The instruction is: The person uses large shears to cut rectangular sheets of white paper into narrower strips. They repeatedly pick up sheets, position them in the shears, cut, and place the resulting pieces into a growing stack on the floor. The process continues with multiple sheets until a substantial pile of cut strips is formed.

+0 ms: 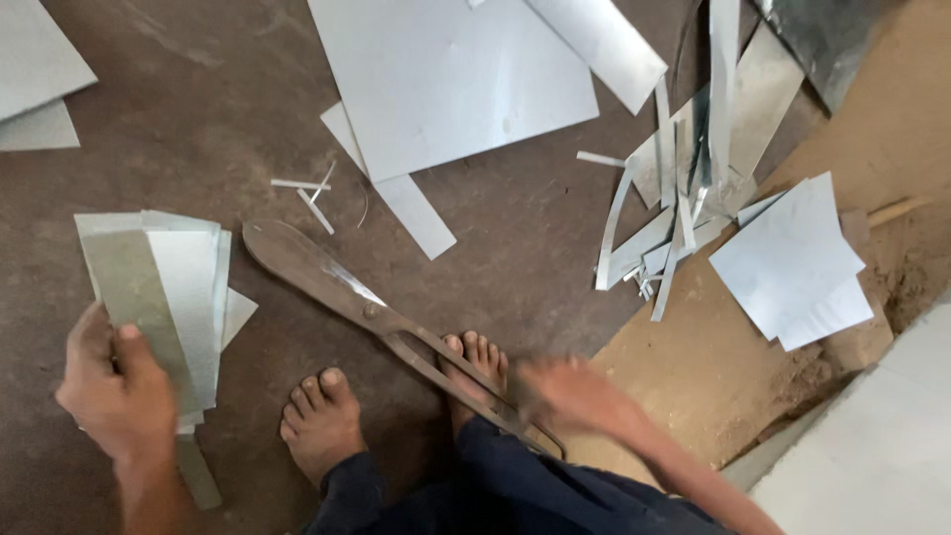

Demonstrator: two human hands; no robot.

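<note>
Left hand (114, 391) is gripping a fanned stack of cut metal sheets (168, 297), thumb on top; thin, stiff, sharp-edged, likely slippery, best pinched at the flat end. Right hand (570, 396), blurred, is closing around the handles of long shears (337, 287) lying on the floor (198, 99); probably heavy.

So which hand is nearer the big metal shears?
Right. The right hand is at the shears' handles; the left hand is off to their side, gripping stacked metal sheets.
</note>
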